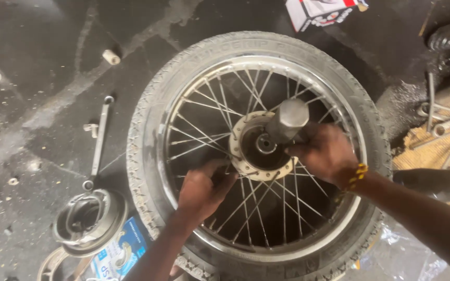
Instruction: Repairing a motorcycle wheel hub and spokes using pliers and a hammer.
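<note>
A spoked motorcycle wheel (152, 104) with its black tyre lies flat on the dark floor, filling the middle of the head view. Its metal hub (246, 130) faces up at the centre. My right hand (325, 152) is shut on a grey hammer (287, 118), whose hexagonal head stands just above the hub's centre hole. My left hand (202, 191) rests on the spokes at the hub's lower left edge, fingers curled against them; whether it grips anything is hidden.
A long ring spanner (100, 140) lies on the floor to the left. A metal brake drum plate (87, 221) and a blue-white box (121, 255) sit at lower left. A white-red carton (319, 11) is at the top; steel tools (444, 122) lie right.
</note>
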